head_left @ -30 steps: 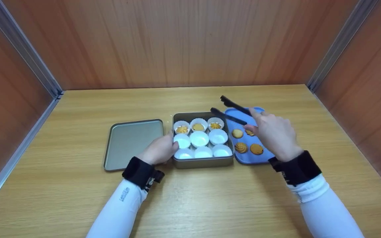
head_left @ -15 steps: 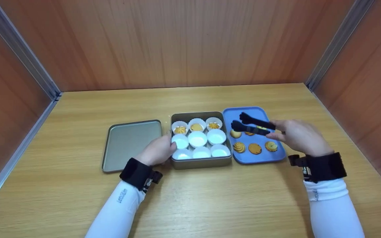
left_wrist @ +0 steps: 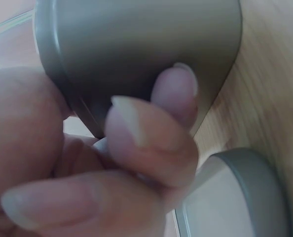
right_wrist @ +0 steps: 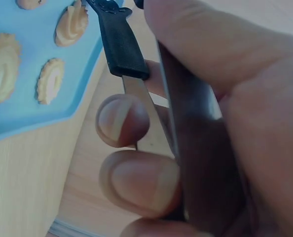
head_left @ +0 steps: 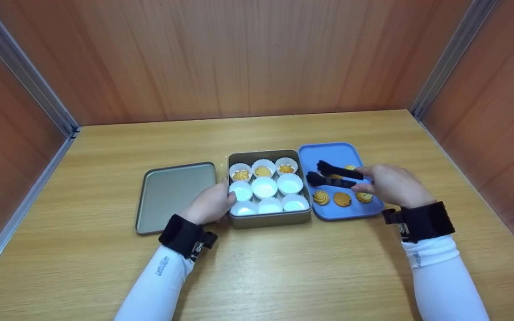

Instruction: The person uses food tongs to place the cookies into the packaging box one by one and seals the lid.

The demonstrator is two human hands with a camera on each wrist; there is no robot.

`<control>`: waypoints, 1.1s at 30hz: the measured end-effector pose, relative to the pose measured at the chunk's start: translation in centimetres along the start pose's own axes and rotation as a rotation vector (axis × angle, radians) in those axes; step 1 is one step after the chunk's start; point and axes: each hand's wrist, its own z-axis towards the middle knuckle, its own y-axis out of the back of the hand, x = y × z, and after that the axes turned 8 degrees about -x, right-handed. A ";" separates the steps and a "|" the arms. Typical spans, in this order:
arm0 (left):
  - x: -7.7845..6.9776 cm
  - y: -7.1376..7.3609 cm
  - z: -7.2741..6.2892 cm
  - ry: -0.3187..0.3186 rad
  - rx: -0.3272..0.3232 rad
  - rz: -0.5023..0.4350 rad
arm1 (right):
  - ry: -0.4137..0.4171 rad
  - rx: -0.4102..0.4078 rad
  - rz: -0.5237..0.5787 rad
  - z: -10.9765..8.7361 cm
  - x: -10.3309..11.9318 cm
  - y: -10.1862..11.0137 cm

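Gripping black-tipped metal tongs (head_left: 335,174) in curled right hand (head_left: 393,185) fingers, their spread tips hovering over ridged golden cookies (head_left: 341,199) on the smooth blue tray (head_left: 335,154), while the left hand (head_left: 210,204) is pinching the square grey tin's (head_left: 268,218) near-left corner.

The head view looks down from 6 o'clock across the tabletop (head_left: 257,276). The left wrist view presses close against the tin (left_wrist: 136,54); the right wrist view sits close over the tongs (right_wrist: 119,47) and blue tray (right_wrist: 33,106), both also seen from above.
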 end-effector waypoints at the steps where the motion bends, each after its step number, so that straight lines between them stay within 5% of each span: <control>1: 0.0 0.0 0.0 -0.001 -0.001 -0.001 | -0.004 0.002 -0.002 0.0 0.1 0.0; 7: 0.0 0.0 0.0 -0.010 -0.003 -0.001 | -0.040 0.001 -0.005 -0.1 0.4 0.0; 14: 0.1 0.0 0.1 -0.055 -0.014 0.018 | 0.015 -0.031 -0.050 -0.1 0.4 0.0; 33: 0.1 0.0 -0.1 -0.015 0.004 -0.012 | -0.022 -0.041 -0.044 -0.4 0.0 0.7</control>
